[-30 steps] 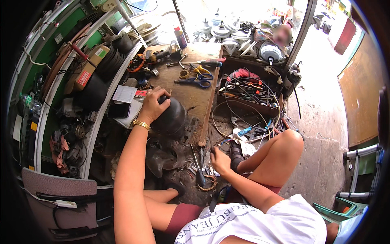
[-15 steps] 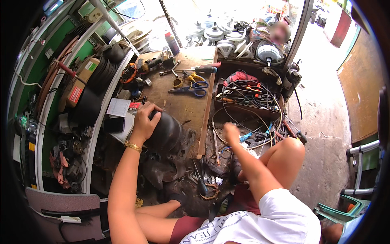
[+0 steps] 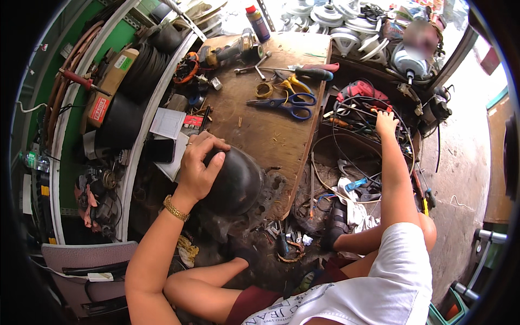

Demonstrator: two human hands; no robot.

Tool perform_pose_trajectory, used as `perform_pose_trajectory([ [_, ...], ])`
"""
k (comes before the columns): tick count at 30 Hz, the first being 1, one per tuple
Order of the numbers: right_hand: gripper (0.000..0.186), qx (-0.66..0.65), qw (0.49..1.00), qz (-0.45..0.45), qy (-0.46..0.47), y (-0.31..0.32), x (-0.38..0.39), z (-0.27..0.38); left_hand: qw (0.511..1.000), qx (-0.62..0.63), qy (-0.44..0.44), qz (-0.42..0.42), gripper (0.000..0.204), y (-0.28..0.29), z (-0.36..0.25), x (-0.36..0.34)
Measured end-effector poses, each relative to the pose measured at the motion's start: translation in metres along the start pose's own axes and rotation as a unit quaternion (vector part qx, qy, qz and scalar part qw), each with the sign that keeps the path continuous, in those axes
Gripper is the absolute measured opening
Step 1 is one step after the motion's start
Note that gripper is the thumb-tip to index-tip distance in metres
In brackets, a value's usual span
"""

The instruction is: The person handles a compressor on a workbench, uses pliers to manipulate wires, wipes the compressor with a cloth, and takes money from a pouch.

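My left hand (image 3: 201, 165) grips the near-left rim of a black, dome-shaped casing (image 3: 236, 181), thumb and fingers curled over it. The casing sits on a dark metal base with slotted lugs, by the front edge of a worn wooden bench (image 3: 260, 132). To the right, my right arm stretches out over an open box (image 3: 355, 142) of mixed hand tools and cables. My right hand (image 3: 386, 124) is in among the tools, fingers apart, close to a small red-orange piece and below a red power tool (image 3: 363, 91). Its fingertips are partly lost among the clutter.
Blue-handled scissors (image 3: 292, 103), a tape roll (image 3: 264, 90), a screwdriver (image 3: 314, 73) and a spray can (image 3: 258, 24) are on the bench. A phone (image 3: 159, 151) lies at its left. Metal shelving (image 3: 130, 146) stands left; white fan parts (image 3: 346, 40) crowd the back.
My right hand has gone from above the floor clutter beside the bench, forward and right into the tool box, its fist opening. My left hand stays on the casing. The view has shifted.
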State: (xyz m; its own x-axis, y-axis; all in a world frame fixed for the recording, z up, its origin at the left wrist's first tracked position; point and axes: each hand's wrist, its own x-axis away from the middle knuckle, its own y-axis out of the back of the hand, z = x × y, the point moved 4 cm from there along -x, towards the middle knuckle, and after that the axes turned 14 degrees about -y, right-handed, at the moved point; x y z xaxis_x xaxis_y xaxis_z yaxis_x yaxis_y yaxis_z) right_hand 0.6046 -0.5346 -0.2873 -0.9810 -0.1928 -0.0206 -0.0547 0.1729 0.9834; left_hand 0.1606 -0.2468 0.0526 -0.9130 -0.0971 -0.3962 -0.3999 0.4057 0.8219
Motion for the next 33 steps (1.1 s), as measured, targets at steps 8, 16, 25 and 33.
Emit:
perform_pose_trajectory([
  [8, 0.030, -0.130, 0.989, -0.062, -0.025, 0.014, 0.009, -0.010, 0.999, -0.008, 0.021, 0.025, 0.027, 0.002, -0.001, 0.001],
  [16, 0.028, -0.811, 0.551, -0.049, -0.193, -0.004, 0.101, -0.036, 1.000, -0.004, -0.008, -0.020, 0.020, -0.006, 0.000, -0.009],
  [25, 0.061, -0.943, 0.104, 0.316, 0.013, 0.159, 0.238, 0.020, 0.998, -0.032, 0.006, -0.044, 0.020, -0.003, 0.006, 0.006],
  [33, 0.064, -0.636, 0.733, 0.198, 0.133, 0.208, 0.370, 0.062, 0.998, -0.041, 0.022, -0.052, 0.021, -0.003, 0.009, 0.011],
])
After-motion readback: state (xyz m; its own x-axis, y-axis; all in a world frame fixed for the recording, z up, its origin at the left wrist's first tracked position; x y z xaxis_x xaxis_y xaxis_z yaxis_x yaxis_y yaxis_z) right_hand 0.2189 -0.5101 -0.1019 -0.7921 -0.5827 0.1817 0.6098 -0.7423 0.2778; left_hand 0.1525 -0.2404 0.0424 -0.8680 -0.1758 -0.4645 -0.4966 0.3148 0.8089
